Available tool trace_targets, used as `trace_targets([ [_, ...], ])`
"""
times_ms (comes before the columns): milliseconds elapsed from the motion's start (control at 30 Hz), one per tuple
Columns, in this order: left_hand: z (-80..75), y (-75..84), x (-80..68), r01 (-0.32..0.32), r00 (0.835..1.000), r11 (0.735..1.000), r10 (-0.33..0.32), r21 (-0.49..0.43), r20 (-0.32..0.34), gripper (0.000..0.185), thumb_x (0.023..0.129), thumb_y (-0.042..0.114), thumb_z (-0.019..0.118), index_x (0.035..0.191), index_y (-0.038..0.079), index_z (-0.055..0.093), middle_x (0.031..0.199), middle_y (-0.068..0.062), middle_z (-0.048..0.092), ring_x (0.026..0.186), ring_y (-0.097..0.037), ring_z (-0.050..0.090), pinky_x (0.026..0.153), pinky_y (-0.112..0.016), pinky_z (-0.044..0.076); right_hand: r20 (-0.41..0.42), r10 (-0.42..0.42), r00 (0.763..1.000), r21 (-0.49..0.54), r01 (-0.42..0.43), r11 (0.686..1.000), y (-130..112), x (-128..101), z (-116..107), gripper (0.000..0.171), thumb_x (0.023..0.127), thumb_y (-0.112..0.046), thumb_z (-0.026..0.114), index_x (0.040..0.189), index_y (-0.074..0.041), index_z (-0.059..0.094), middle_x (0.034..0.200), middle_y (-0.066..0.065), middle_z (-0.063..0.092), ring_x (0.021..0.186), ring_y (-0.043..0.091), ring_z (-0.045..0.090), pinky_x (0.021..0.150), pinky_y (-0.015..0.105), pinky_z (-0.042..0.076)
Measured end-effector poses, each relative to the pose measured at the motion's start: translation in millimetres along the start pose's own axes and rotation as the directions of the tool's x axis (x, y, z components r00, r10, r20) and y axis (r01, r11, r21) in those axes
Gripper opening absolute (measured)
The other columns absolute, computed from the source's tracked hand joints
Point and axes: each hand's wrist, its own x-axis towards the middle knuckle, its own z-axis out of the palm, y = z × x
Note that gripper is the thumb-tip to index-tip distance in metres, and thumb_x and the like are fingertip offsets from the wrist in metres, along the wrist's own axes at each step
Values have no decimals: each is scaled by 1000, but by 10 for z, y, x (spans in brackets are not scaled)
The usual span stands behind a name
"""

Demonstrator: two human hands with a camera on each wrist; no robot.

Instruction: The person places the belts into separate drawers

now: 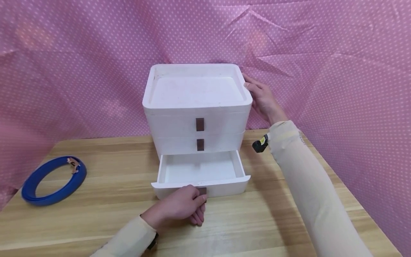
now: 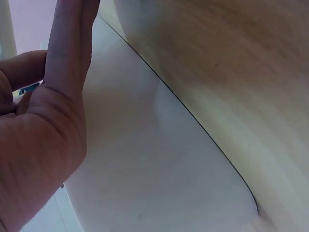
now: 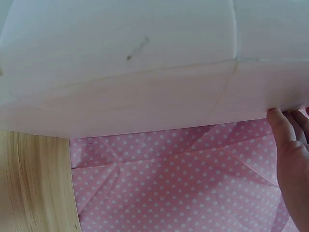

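A white plastic drawer unit (image 1: 197,123) stands on the wooden table, with its bottom drawer (image 1: 199,171) pulled out and nothing in it. My left hand (image 1: 183,204) is at that drawer's front, its thumb and fingers pinching the brown pull tab (image 1: 202,191). In the left wrist view the left hand (image 2: 53,106) lies along the white drawer front (image 2: 145,145), the tab hidden. My right hand (image 1: 261,98) steadies the unit's right side near the top rim. The right wrist view shows that hand's fingers (image 3: 280,126) straight against the white side wall (image 3: 120,106).
On the left of the table (image 1: 112,164) lies a coiled blue belt (image 1: 51,196) with a copper-coloured buckle. Two upper drawers with brown tabs (image 1: 200,124) are closed. A pink dotted cloth (image 1: 106,64) hangs close behind the unit and along both sides.
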Motion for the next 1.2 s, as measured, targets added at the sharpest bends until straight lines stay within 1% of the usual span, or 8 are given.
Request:
trace_targets([
  [133,-1,-6,7,2,1000,1000,-2,-19,10,37,106,16,45,80,-6,60,69,-15,68,63,-29,70,56,-37,62,4,-4,1000,-4,4,1000,-3,-2,-3,50,99,-15,59,147,-15,46,153,-3,41,129,23,49,89,24,55],
  [267,-3,-19,7,11,1000,1000,-11,-16,13,37,106,17,45,80,-5,60,70,-15,68,63,-28,70,56,-37,62,6,0,1000,-20,0,1000,8,-4,-4,50,99,-17,60,147,-17,46,152,-4,41,126,24,51,85,23,56],
  [467,-3,-42,-6,15,1000,1000,-14,-22,12,37,106,17,45,81,-5,60,70,-15,68,63,-28,70,56,-37,62,5,3,1000,-6,-3,1000,26,-7,8,49,99,-17,60,146,-17,47,152,-6,41,127,24,51,86,23,56],
  [567,-12,-39,-13,13,1000,1000,-13,-29,12,37,106,18,45,81,-5,60,71,-15,68,64,-29,70,56,-37,62,10,1,1000,-3,-1,1000,15,-2,15,50,99,-17,59,147,-17,46,153,-4,40,128,23,50,88,23,55],
  [800,-38,-18,-27,16,1000,999,-16,-35,6,37,106,17,45,81,-5,60,71,-15,69,65,-29,70,58,-38,62,15,4,1000,-21,-3,1000,-9,19,32,51,99,-19,60,148,-20,45,152,-3,41,126,24,51,84,22,56],
  [1000,-22,-39,-24,17,1000,998,-17,-59,2,37,106,17,45,81,-6,60,71,-16,69,64,-29,70,57,-38,62,23,-10,1000,2,10,1000,4,18,44,52,99,-16,59,148,-16,44,154,-3,38,129,24,49,90,24,55],
  [1100,-2,-53,-15,22,1000,997,-23,-78,-1,37,106,17,45,82,-6,60,71,-17,69,64,-30,70,57,-39,62,16,-15,1000,1,15,1000,8,8,24,51,99,-15,58,148,-16,44,155,-4,36,131,23,47,92,25,53],
  [1200,20,-54,-15,26,1000,997,-26,-78,-1,37,106,18,45,81,-6,61,70,-17,69,63,-30,70,57,-39,62,7,-16,1000,-12,16,1000,15,-7,2,51,99,-16,58,148,-16,44,155,-5,37,133,22,45,97,27,51],
])
